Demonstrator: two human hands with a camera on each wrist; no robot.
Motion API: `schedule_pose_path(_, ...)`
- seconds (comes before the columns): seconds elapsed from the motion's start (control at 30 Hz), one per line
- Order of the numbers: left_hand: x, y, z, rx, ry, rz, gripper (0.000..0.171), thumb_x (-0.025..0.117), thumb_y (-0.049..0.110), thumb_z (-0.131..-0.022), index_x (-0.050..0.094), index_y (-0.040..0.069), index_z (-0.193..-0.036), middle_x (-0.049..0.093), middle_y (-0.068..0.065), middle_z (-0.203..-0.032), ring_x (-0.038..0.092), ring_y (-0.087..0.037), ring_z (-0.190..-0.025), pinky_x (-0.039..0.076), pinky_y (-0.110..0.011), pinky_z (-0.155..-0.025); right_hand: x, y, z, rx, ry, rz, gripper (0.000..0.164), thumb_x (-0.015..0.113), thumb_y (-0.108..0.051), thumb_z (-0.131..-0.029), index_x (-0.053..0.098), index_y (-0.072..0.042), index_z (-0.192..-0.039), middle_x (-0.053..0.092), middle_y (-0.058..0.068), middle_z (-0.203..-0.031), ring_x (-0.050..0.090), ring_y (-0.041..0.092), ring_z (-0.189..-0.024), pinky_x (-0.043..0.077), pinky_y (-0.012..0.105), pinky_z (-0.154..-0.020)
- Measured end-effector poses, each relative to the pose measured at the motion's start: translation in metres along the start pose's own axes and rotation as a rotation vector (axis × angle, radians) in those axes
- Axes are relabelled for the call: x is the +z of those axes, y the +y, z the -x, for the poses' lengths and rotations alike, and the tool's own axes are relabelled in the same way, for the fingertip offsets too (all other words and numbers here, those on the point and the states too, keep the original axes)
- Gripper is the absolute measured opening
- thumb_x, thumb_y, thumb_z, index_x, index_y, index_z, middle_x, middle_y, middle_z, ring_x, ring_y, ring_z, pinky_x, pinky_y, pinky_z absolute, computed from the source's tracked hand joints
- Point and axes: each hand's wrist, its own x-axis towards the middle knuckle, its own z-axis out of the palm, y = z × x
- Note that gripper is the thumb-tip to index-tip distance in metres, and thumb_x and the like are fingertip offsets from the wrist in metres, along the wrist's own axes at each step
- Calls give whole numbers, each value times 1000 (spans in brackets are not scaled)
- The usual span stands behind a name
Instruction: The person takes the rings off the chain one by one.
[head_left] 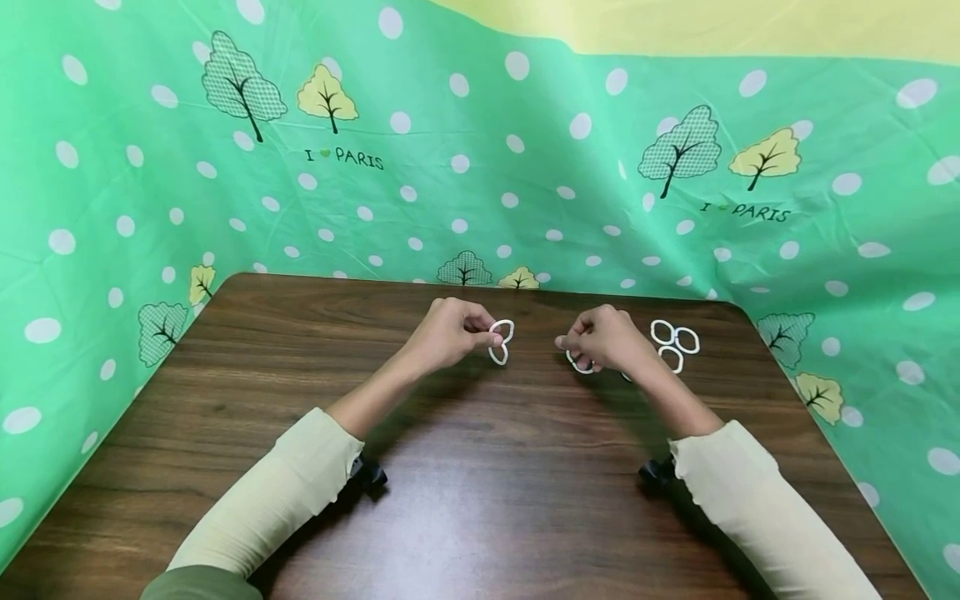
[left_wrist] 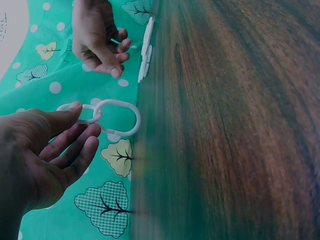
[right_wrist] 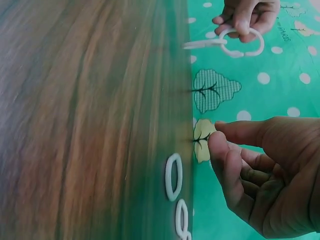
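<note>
My left hand (head_left: 452, 335) pinches a white plastic chain link between thumb and fingers, above the table. A second white link (left_wrist: 139, 119) hangs through it, so the two are hooked together. A small gap shows in the held link (right_wrist: 262, 44) in the right wrist view. My right hand (head_left: 606, 335) hovers over the table to the right, its fingers loosely bent and thumb close to the index fingertip, with nothing between them. Below it a single white link (right_wrist: 168, 177) lies flat on the wood, partly hidden by the hand in the head view.
Several more white links (head_left: 697, 343) lie grouped on the dark wooden table (head_left: 480, 492), right of my right hand. One near the right wrist is mostly covered. A green dotted cloth (head_left: 465, 192) hangs behind the table's far edge and along both sides.
</note>
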Motion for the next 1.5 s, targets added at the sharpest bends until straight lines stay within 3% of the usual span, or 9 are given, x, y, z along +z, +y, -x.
schedule_pose_path(0.33,-1,0,0,-6,-9,-10,8,91,16,-96,87,10,-100,87,-2,-94,81,-14,-86,61,-29,-81,9,-23,-6,-115,28,-20,25,83,-29,-104,79,-6,-96,80,7,-76,79,32,-71,64,40,-63)
schedule_pose_path(0.63,1,-3,-2,-4,-14,-1,9,91,15,-97,87,8,-99,87,-4,-94,85,-31,-95,62,-31,-83,17,-40,-8,-218,30,-55,21,86,-29,-103,82,-8,-102,83,12,-87,82,40,-81,65,39,-65)
schedule_pose_path(0.8,2,-3,-2,-2,-9,5,8,91,16,-97,87,9,-99,87,-3,-93,86,-30,-94,62,-33,-83,19,-46,-8,-261,27,-68,19,87,-27,-102,83,-9,-104,83,13,-88,80,43,-80,62,33,-63)
schedule_pose_path(1.0,3,-4,-3,-2,-18,19,9,91,15,-97,87,8,-100,88,-8,-95,86,-33,-95,63,-34,-84,20,-50,-8,-306,26,-73,17,87,-24,-101,84,-8,-107,83,17,-90,75,29,-71,60,29,-62)
schedule_pose_path(1.17,3,-4,-4,9,-23,9,9,90,16,-97,87,7,-100,88,-10,-97,86,-34,-95,63,-33,-83,21,-51,-9,-344,23,-84,14,86,-20,-102,84,-8,-110,83,22,-99,77,34,-78,59,27,-63)
schedule_pose_path(1.23,3,-4,-4,12,-25,8,9,90,16,-98,87,7,-100,88,-10,-97,85,-34,-96,63,-33,-83,21,-52,-9,-362,29,-75,13,86,-19,-102,85,-9,-110,83,21,-99,75,32,-76,58,27,-63)
schedule_pose_path(1.37,3,-4,-4,19,-27,9,9,90,15,-98,87,7,-101,88,-9,-96,85,-34,-95,63,-32,-82,21,-54,-10,-393,49,-44,9,85,-18,-103,86,-11,-108,83,14,-97,66,15,-67,53,26,-63)
schedule_pose_path(1.5,3,-4,-4,17,-28,10,9,90,15,-98,88,7,-101,88,-7,-95,85,-33,-95,63,-32,-82,20,-55,-10,-414,59,-19,8,85,-17,-103,87,-11,-108,85,8,-97,66,14,-72,52,25,-67)
